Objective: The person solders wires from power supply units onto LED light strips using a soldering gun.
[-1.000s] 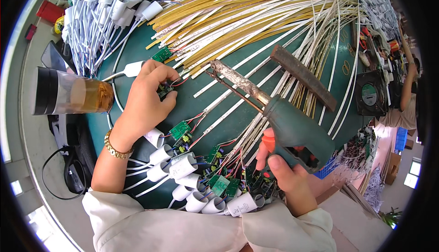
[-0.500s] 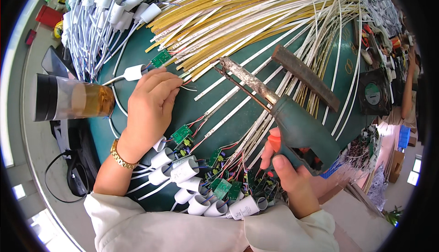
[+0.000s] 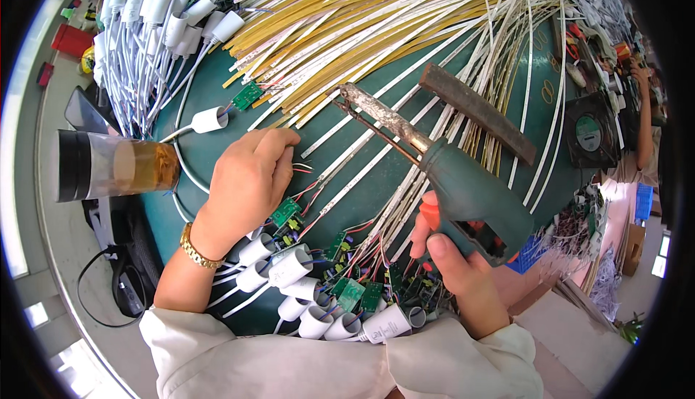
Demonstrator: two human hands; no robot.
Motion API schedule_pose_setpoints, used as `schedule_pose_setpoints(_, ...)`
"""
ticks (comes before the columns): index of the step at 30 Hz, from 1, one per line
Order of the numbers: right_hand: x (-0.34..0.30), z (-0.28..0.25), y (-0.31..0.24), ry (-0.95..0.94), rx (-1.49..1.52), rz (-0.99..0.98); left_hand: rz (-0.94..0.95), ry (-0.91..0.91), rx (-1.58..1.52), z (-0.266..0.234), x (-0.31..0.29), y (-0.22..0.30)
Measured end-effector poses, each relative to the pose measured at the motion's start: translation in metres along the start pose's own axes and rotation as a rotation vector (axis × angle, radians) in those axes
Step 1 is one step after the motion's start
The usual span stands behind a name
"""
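My right hand (image 3: 456,254) is wrapped round the handle of a dark green soldering gun (image 3: 478,196), fingers by its orange trigger. The gun's scorched metal barrel and thin feed tube point up and left over the strips. My left hand (image 3: 253,174), with a gold watch at the wrist, is closed in a pinch above the green mat. Thin red and white wires (image 3: 302,168) stick out from its fingertips; the rest of them is hidden. Beyond this hand lies a white socket housing (image 3: 210,119) with a small green circuit board (image 3: 247,96). Another green board (image 3: 285,211) sits just below the hand.
Yellow and white LED strips (image 3: 347,37) fan across the far side. A rusty metal bar (image 3: 478,113) lies over some. White sockets on cables (image 3: 156,8) are heaped far left, with more (image 3: 293,269) near me. A dark-lidded jar (image 3: 119,166) stands left, a black fan (image 3: 590,135) right.
My left hand has drawn down and toward me, away from the far socket and its board, and the thin wires moved with it. The soldering gun has shifted slightly left and up.
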State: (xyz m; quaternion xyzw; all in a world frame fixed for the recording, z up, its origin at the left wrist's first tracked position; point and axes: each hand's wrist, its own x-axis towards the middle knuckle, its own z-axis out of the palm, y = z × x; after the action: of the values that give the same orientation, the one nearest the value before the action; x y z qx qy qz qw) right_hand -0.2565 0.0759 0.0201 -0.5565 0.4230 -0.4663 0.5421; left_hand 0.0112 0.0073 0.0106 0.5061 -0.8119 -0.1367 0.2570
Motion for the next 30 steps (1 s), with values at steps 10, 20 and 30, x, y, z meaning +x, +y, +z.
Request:
schedule_pose_setpoints(10, -0.008, -0.001, 0.01, 0.054, -0.039, -0.047, 0.235, -0.175, -0.162, -0.011, 0.01, -0.001)
schedule_pose_setpoints(20, -0.008, -0.006, 0.01, 0.007, -0.119, -0.046, -0.029, -0.1, -0.01, -0.009, 0.002, 0.01)
schedule_pose_setpoints(30, -0.01, -0.005, 0.006, 0.035, -0.066, 0.063, -0.261, -0.107, -0.016, -0.002, -0.003, 0.009)
